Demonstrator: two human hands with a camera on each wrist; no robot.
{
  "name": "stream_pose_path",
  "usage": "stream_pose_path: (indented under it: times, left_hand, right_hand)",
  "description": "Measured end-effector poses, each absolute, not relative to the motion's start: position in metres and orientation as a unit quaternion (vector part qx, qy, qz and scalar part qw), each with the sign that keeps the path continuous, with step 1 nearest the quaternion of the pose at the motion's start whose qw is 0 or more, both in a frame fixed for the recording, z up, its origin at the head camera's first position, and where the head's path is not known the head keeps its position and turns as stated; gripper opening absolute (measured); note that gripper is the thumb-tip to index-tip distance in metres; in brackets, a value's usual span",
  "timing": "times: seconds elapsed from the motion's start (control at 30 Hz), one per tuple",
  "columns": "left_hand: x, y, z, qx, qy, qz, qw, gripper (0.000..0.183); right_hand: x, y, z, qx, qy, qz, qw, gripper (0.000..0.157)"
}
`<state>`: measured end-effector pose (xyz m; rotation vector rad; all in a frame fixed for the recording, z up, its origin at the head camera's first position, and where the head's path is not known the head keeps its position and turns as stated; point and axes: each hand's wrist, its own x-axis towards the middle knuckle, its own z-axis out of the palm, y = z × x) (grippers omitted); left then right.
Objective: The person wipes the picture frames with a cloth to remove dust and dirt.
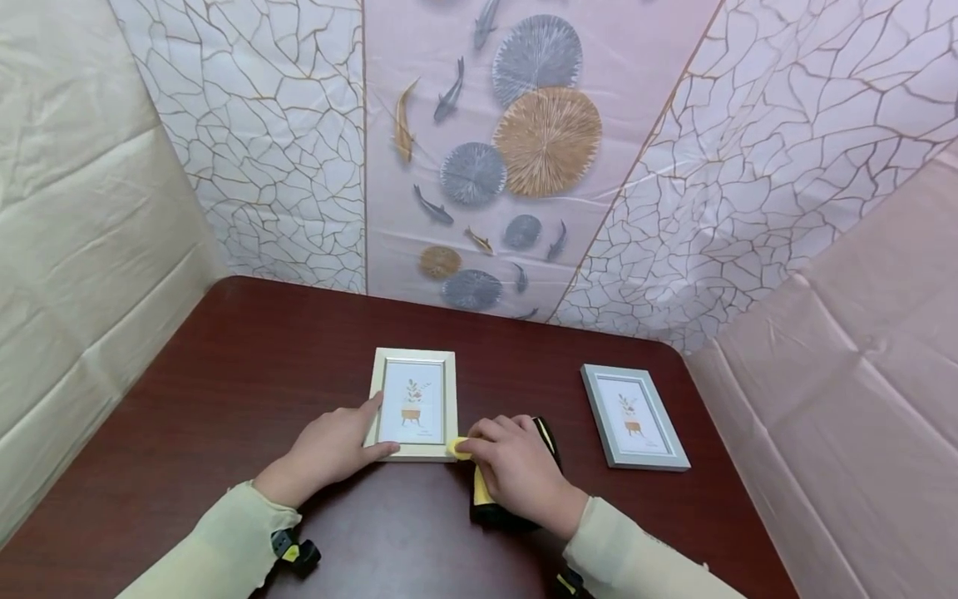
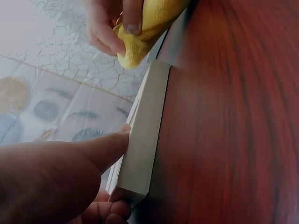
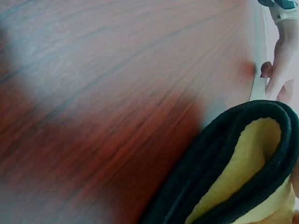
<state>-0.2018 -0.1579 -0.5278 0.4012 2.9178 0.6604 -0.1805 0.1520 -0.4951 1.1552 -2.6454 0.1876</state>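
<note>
A cream picture frame (image 1: 451,391) lies face up on the dark red-brown table, with a drawing of a plant in a pot behind its pane. My left hand (image 1: 329,448) grips its lower left corner, the thumb on the bottom border and the fingers along the left side. In the left wrist view, fingertips curl round the corner of the frame (image 2: 145,126). My right hand (image 1: 520,474) pinches a folded yellow cloth with black edging (image 1: 481,489). A yellow tip of it meets the frame's lower right corner. The cloth's folded black edge (image 3: 210,144) fills the right wrist view's lower right.
A second picture frame (image 1: 604,416), silver-grey with a similar drawing, lies at the right of the table (image 1: 299,341). A patterned cloth backdrop (image 1: 464,249) hangs behind the far edge, and pale sheets (image 1: 831,433) stand at both sides.
</note>
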Motion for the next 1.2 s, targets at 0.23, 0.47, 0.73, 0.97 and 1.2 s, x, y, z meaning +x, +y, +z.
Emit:
stream_pose_path:
  times: [0.23, 0.47, 0.73, 0.97, 1.2]
  left_hand:
    - [-0.203, -0.151, -0.53, 0.126, 0.963, 0.231, 0.064, 0.099]
    - [-0.201, -0.153, -0.529, 0.125, 0.956, 0.258, 0.066, 0.099]
    - [-0.202, -0.153, -0.53, 0.13, 0.953, 0.266, 0.062, 0.099]
    - [-0.202, -0.154, -0.53, 0.133, 0.951, 0.272, 0.063, 0.099]
    - [-0.201, -0.154, -0.531, 0.134, 0.951, 0.273, 0.062, 0.097]
  right_hand:
    - [-0.18, 0.154, -0.497, 0.404, -0.906, 0.019, 0.127, 0.034]
    - [-0.18, 0.149, -0.499, 0.404, -0.904, -0.05, 0.128, 0.035]
    - [-0.186, 0.138, -0.493, 0.387, -0.913, -0.082, 0.103, 0.034]
    - [-0.196, 0.13, -0.489, 0.373, -0.919, -0.089, 0.092, 0.031]
    - [-0.213, 0.127, -0.49, 0.36, -0.924, -0.084, 0.098, 0.036]
